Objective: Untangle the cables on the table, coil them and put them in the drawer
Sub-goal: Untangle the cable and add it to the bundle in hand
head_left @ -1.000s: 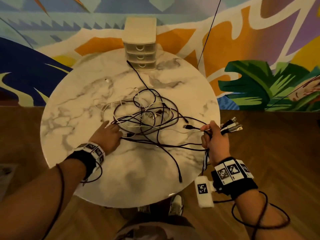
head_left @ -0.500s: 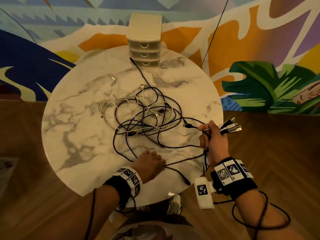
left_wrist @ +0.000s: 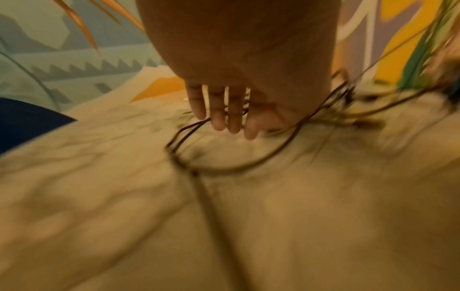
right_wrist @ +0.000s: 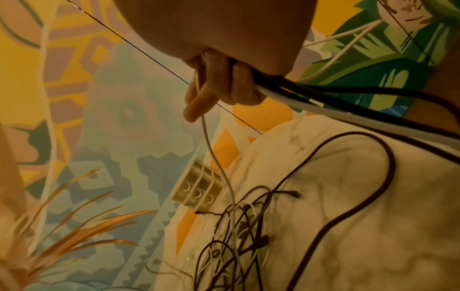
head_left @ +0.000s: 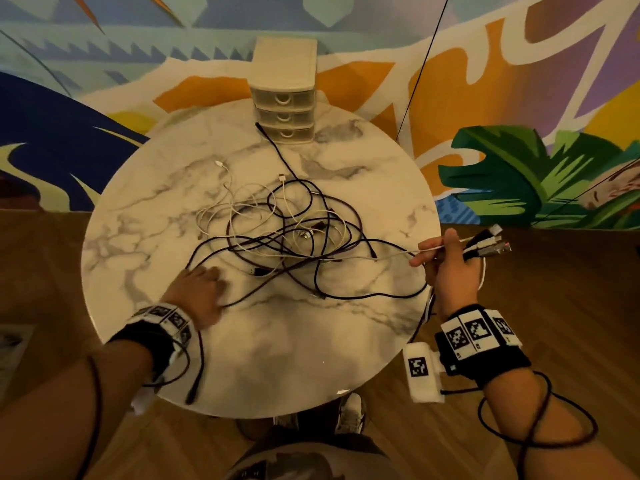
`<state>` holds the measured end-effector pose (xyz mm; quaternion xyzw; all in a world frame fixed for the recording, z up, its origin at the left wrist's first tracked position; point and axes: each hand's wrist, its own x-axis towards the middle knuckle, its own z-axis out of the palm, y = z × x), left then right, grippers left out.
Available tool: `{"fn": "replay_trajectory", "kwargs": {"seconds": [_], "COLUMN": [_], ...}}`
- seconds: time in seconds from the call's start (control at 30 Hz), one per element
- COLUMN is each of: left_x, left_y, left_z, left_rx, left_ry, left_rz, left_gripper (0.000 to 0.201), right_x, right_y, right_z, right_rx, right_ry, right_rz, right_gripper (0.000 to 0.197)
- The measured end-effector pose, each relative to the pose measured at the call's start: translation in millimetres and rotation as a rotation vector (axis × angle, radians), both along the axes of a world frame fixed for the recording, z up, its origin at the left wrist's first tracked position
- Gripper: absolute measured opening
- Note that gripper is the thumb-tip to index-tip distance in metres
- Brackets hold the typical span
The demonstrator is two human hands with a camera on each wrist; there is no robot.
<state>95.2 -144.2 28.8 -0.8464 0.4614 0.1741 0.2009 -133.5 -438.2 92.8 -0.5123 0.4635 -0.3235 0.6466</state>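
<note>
A tangle of black and white cables [head_left: 291,233] lies in the middle of the round marble table [head_left: 277,358]. My left hand [head_left: 204,275] rests flat on the table at the tangle's near left edge, its straight fingers [left_wrist: 224,118] pressing on a black cable loop [left_wrist: 179,141]. Off the table's right edge, my right hand [head_left: 441,252] grips a bundle of cable ends, whose plugs [head_left: 493,242] stick out to the right. One white cable [right_wrist: 211,149] runs taut from the right hand's fingers [right_wrist: 199,98] down to the tangle [right_wrist: 236,246]. A beige three-drawer unit [head_left: 284,95] stands at the table's far edge, its drawers closed.
One black cable [head_left: 277,150] trails from the tangle to the foot of the drawer unit [right_wrist: 199,189]. A painted wall stands behind the table, and a wooden floor [head_left: 554,306] lies around it. My shoes [head_left: 349,414] show under the near edge.
My left hand moved from the table's near middle to the left and slightly away, onto a black cable loop. A white cable now stretches taut from the right hand to the tangle.
</note>
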Motion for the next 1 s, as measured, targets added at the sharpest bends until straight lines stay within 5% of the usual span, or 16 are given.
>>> {"fn": "replay_trajectory", "kwargs": {"seconds": [0.13,0.23,0.37,0.53,0.63,0.73,0.9,1.0], "left_x": [-55.2,-101.8,-111.7,-60.7,-50.9,-70.0,-109.7,-119.8], "left_y": [-72.3,-131.1,-156.6,-118.7,-133.5,-153.8,-150.4,-145.6], "left_z": [13.8,26.1,4.7,-25.7,-4.4,23.9,31.0,18.1], "left_rx": [-0.653,-0.774,-0.726,-0.69,-0.909,-1.012,-0.85,-0.816], "left_ry": [0.223,0.501,0.761,0.566,0.465,0.379,0.201,0.264], "left_rz": [-0.09,0.032,0.249,0.484,0.565,0.428,0.059,0.004], "left_gripper": [0.045,0.053,0.02,0.025,0.028,0.027,0.021,0.029], "right_x": [7.2,8.6,4.5,-13.2,-13.6,-0.6,19.4,30.3], "right_y": [9.7,20.9,24.8,-11.2,-5.1,23.2,61.7,62.0], "right_z": [7.2,12.6,19.7,25.4,18.1,6.0,-10.5,-14.1], "right_rx": [0.041,0.061,0.047,0.099,0.116,0.156,0.033,-0.041], "right_ry": [0.025,0.024,-0.029,-0.181,-0.239,-0.162,0.256,0.442], "right_rz": [0.025,0.091,0.119,-0.172,-0.109,0.054,0.428,0.555], "right_gripper": [0.05,0.05,0.051,0.049,0.059,0.066,0.055,0.059]}}
